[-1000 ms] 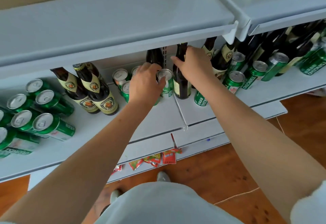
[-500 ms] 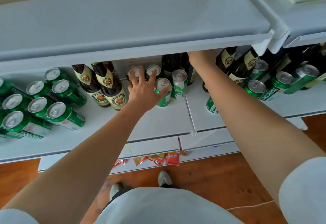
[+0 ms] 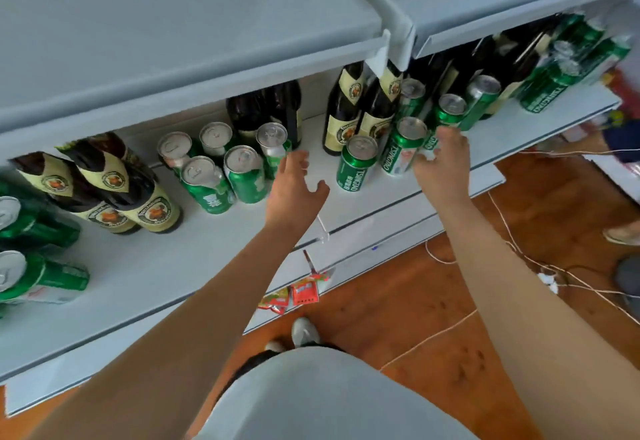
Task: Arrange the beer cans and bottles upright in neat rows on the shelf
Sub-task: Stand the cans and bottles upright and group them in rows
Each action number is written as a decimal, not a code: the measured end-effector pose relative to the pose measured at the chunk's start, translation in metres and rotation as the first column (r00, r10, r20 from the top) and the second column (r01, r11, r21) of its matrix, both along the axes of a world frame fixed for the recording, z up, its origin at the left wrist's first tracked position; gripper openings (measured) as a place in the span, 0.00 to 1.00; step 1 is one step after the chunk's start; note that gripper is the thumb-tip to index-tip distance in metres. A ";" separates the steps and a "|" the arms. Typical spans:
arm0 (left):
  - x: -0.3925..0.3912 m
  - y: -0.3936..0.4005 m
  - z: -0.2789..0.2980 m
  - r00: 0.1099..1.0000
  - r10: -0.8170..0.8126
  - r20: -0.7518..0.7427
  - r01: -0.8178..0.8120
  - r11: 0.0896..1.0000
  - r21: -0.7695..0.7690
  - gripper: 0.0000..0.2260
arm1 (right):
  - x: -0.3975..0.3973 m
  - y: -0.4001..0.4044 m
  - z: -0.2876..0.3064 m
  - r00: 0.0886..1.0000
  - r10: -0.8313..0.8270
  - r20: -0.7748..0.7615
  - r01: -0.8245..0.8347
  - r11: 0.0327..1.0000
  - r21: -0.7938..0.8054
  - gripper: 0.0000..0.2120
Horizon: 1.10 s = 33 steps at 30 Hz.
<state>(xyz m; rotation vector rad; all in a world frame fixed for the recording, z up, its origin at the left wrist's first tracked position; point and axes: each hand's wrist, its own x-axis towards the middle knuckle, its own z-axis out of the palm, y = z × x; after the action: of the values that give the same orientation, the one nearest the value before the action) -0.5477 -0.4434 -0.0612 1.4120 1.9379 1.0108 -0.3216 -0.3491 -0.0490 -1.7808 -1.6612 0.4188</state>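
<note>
Two hands: over the shelf (image 3: 194, 266), centre frame.
Left hand (image 3: 294, 190): fingers spread, holding nothing, beside the can cluster (image 3: 221, 169).
Right hand (image 3: 443, 159): fingers curl around a green can (image 3: 403, 147).

I stand at what appears a shop: white metal display shelving (image 3: 194, 266) stocked with green beer cans (image 3: 356, 169) and brown bottles (image 3: 343, 110), snack packets (image 3: 294, 296) near the base, wooden floor (image 3: 398, 304) underfoot.

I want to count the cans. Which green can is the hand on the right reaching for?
The right hand is at the tilted green can marked TSINGTAO, right beside its fingers. The other front can stands apart.
</note>
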 end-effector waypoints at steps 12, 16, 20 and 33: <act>0.079 0.069 -0.023 0.975 0.099 0.199 -0.086 0.993 -0.075 0.30 | 0.008 0.057 -0.060 0.939 0.098 -0.330 -0.172 0.964 -0.204 0.39; 0.076 0.048 -0.014 0.935 0.180 0.305 -0.173 0.984 -0.049 0.26 | 0.013 0.036 -0.033 0.915 0.231 -0.330 -0.292 0.945 -0.150 0.40; 0.037 -0.019 0.008 0.916 0.202 0.347 -0.208 0.978 -0.020 0.27 | -0.007 -0.013 -0.002 0.825 0.444 -0.351 -0.520 0.839 -0.160 0.33; -0.160 -0.240 0.003 0.597 0.800 0.049 -0.802 0.597 0.020 0.27 | -0.275 -0.175 -0.024 0.408 0.876 -0.256 -0.912 0.405 -0.067 0.35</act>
<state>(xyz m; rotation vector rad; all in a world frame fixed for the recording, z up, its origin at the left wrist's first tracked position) -0.7073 -0.6834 -0.0577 0.4338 2.5952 1.4349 -0.5967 -0.5245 -0.0731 -0.6907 -2.3996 1.2266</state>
